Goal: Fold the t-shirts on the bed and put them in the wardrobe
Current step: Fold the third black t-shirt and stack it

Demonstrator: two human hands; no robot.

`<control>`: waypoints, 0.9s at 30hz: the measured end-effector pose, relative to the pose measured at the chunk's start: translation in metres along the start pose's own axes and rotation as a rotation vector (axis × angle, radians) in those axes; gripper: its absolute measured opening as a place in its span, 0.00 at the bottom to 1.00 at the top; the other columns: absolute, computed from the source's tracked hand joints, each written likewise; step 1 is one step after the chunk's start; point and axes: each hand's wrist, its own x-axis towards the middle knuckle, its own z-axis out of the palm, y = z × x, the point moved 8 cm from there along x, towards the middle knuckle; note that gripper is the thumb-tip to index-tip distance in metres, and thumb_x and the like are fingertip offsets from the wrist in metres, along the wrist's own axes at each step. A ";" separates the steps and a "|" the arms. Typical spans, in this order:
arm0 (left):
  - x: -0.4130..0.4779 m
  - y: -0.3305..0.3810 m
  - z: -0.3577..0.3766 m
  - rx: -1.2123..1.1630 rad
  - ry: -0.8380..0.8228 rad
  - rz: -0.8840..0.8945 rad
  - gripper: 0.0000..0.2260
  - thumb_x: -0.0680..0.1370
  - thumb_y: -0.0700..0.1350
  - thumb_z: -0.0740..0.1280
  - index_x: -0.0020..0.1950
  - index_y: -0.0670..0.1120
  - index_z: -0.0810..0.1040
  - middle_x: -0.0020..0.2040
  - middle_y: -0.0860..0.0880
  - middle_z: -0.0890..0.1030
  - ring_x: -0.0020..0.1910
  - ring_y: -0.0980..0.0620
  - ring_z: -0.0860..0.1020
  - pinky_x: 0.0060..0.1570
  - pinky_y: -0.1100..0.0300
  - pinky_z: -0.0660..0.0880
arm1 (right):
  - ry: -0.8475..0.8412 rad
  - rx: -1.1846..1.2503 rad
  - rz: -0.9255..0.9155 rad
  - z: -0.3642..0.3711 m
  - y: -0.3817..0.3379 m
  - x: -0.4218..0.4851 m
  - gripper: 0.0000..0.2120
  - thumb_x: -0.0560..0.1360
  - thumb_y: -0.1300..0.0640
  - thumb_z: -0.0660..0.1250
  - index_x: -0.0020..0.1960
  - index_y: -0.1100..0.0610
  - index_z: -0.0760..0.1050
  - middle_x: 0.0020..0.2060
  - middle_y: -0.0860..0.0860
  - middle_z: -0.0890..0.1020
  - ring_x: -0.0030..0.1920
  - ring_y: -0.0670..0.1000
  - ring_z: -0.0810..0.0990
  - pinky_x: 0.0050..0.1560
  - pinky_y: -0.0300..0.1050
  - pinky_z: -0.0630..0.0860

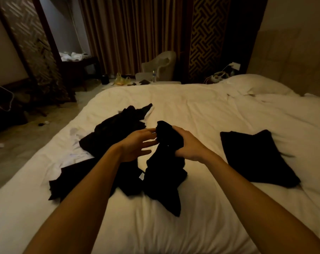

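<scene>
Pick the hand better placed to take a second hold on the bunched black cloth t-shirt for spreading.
Left, probably. The right hand grips the bunched black cloth t-shirt near its top; the left hand is open, fingers straight, right beside that top, so free to take hold.

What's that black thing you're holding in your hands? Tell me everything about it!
It is a black t-shirt of soft-looking cloth, bunched up and not folded yet. The right hand grips its top in curled fingers, and the left hand touches it with straight fingers. The rest droops down, and its bottom end lies crumpled on the white bed. A small white tag shows by its left edge. It is too dark to see any print.
</scene>
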 end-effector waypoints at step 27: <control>0.010 -0.130 -0.123 0.881 0.394 0.062 0.07 0.80 0.44 0.65 0.56 0.49 0.81 0.50 0.51 0.81 0.52 0.50 0.80 0.57 0.52 0.76 | -0.322 -0.380 0.206 0.100 0.082 0.050 0.05 0.70 0.56 0.69 0.42 0.46 0.76 0.43 0.52 0.81 0.44 0.54 0.80 0.44 0.48 0.78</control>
